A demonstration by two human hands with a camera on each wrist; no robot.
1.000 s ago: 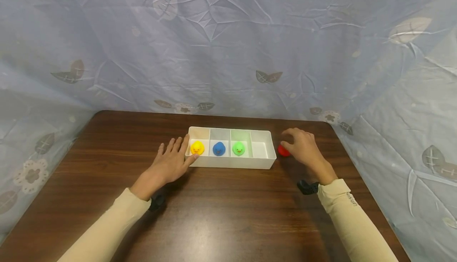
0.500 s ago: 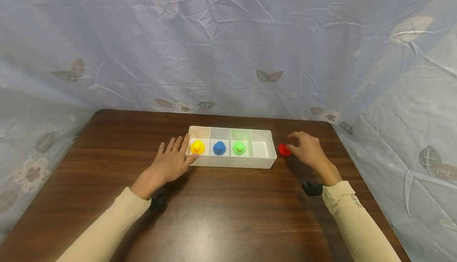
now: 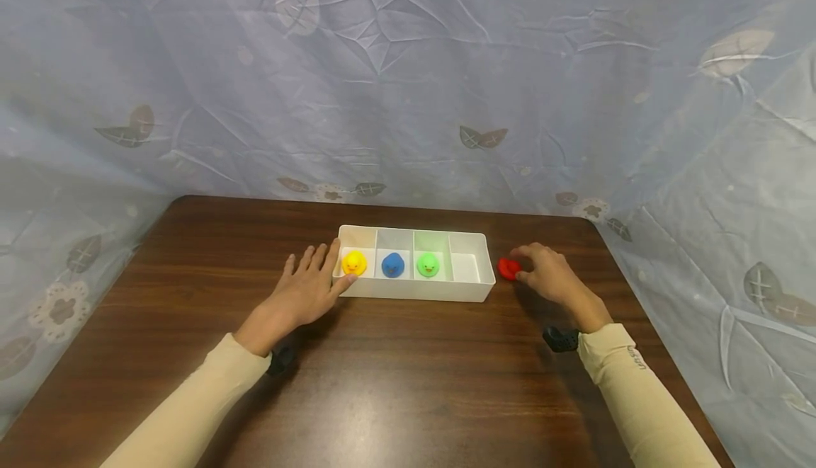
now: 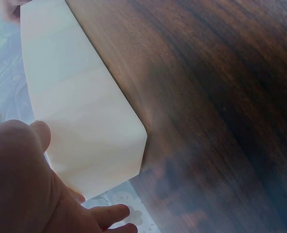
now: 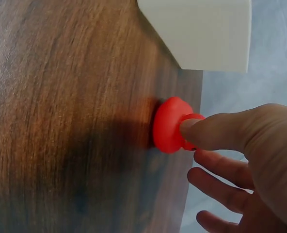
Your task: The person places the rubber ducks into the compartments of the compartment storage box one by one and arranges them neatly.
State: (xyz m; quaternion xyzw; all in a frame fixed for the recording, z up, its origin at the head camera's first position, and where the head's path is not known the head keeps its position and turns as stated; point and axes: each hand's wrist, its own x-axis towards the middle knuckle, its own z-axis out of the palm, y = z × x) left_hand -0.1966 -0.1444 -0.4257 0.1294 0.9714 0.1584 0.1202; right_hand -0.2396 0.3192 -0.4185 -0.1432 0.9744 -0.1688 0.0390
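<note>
A red rubber duck stands on the table just right of the white divided box. My right hand pinches its head between thumb and fingers, as the right wrist view shows; the other fingers are spread apart. At the box's left end, my left hand rests with straight fingers along the end wall and the thumb on the front rim. Inside the box, from the left, sit a yellow duck, a blue duck and a green duck, one per compartment. The rightmost compartment holds nothing.
The box stands on a dark brown wooden table. Pale blue patterned cloth hangs behind the table and along its sides. A black strap mount sits at the right wrist.
My right hand has drawn slightly toward me and its fingers have closed on the red duck's head, so more of the duck shows. My left hand stays put at the box.
</note>
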